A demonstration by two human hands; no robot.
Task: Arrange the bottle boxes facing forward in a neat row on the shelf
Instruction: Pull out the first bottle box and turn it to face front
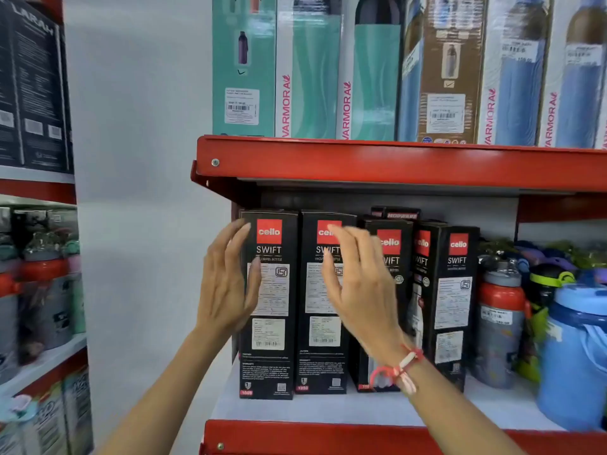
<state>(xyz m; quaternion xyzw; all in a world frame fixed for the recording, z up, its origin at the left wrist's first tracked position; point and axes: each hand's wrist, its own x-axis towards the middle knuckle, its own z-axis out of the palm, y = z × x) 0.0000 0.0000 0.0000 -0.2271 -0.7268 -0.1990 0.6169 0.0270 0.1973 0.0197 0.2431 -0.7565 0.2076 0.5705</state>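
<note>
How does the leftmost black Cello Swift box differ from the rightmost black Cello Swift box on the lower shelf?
The leftmost black Cello Swift box faces squarely forward, while the rightmost black Cello Swift box is turned, showing two sides. The leftmost stands near the shelf's front edge; the rightmost sits further back. The open left hand hovers at the leftmost box; no hand is near the rightmost. Both are upright, with a red logo and white labels.

Both hands open mid-frame: left hand [226,284] by the leftmost Cello Swift box [269,323], right hand [358,290] over the second box [323,323], all upright on the white shelf [361,408].
</note>
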